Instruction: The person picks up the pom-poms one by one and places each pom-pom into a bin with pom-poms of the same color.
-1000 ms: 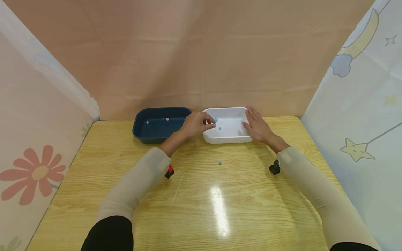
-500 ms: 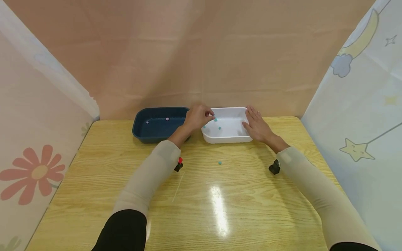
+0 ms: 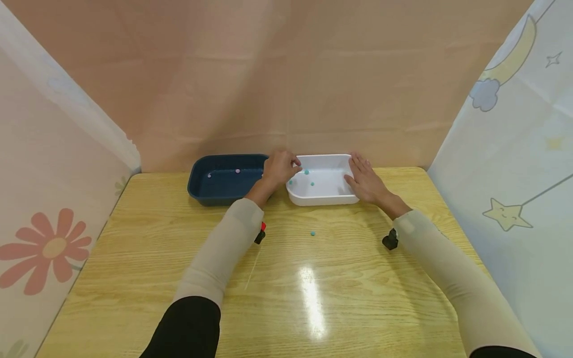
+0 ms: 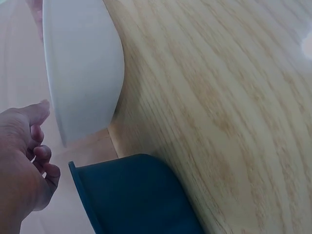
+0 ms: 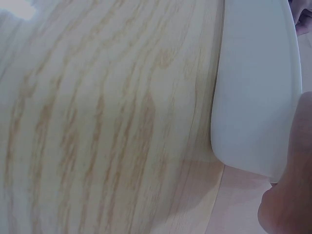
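In the head view my left hand (image 3: 278,168) is over the left end of the white tray (image 3: 322,200), fingers bent loosely. From the left wrist, the hand (image 4: 27,146) shows thumb and fingers near the tray's rim, with nothing visible between them. Inside the white tray lie small teal beads: one bead (image 3: 306,172) toward the back, one bead (image 3: 312,184) nearer the front and another bead (image 3: 290,182) by the left wall. My right hand (image 3: 366,181) rests along the tray's right end, fingers straight, thumb over the rim.
Left of the white tray stands a dark blue tray (image 3: 210,201) containing a pink bead (image 3: 238,171) and a paler bead (image 3: 209,175). A teal bead (image 3: 313,233) lies on the wooden table (image 3: 358,298) in front. Hanging sheets enclose the back and sides.
My left hand has drawn back and slightly left from the white tray's interior. A teal bead at its fingertips no longer shows there; one at the left wall has come into view.
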The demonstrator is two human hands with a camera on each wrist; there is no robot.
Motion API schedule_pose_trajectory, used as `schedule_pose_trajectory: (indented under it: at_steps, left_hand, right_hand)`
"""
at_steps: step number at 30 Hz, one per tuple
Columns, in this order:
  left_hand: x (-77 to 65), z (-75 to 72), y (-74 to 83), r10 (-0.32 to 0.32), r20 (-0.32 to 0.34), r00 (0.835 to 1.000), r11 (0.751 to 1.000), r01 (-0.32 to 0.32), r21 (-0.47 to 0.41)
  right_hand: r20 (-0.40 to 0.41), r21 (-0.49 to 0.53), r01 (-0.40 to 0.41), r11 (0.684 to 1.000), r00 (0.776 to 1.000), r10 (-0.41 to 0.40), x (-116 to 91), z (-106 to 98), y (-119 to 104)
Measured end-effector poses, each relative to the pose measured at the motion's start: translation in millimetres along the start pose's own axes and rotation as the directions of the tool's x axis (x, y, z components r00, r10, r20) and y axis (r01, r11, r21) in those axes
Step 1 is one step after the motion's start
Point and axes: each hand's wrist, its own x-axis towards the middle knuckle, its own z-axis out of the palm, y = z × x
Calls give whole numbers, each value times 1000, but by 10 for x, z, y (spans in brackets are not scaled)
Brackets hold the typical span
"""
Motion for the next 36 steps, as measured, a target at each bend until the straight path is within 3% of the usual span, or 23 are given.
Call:
schedule_pose_trajectory:
  at_steps: [11, 23, 28, 36]
  left_hand:
    - [18, 5, -84, -19, -7, 1000, 1000, 19, 9]
    - [-80, -38, -139, 15, -18, 1000, 999, -16, -45]
    - [-137, -51, -150, 46, -23, 999, 998, -47, -52]
    - [-260, -96, -77, 144, -48, 988, 987, -147, -58]
  right_hand:
    - [1, 2, 6, 1000, 1000, -6, 14, -15, -9]
    - [-7, 2, 11, 1000, 1000, -11, 12, -11, -17]
    - [-9, 5, 13, 1000, 1000, -13, 4, 10, -12]
    - [6, 4, 3, 1000, 1000, -3, -5, 6, 8]
